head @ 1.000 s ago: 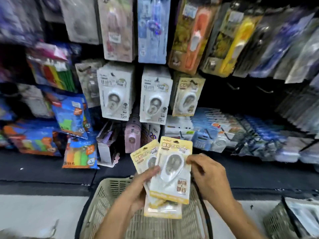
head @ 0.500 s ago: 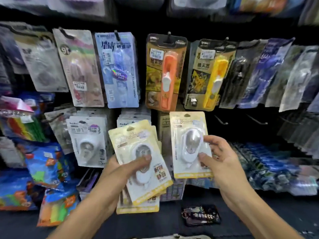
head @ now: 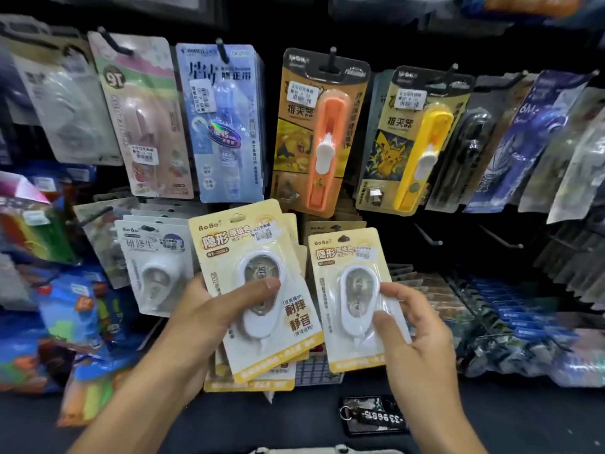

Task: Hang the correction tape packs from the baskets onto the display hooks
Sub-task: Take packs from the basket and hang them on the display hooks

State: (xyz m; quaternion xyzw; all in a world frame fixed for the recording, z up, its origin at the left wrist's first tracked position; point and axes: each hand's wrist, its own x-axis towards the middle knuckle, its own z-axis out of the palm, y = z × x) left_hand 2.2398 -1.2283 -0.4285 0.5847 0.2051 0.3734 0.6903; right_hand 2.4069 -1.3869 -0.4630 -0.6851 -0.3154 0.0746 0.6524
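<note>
left hand: gripping fanned stack of yellow correction tape packs, left of orange clip dispenser pack, below | right hand: pinching single yellow correction tape pack, directly below same dispenser pack

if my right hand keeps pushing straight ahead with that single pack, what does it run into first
Probably the yellow packs already hanging just behind the single pack that your right hand pinches. Depth is hard to judge, and the hook itself is hidden; the bare hooks lie further right.
</note>
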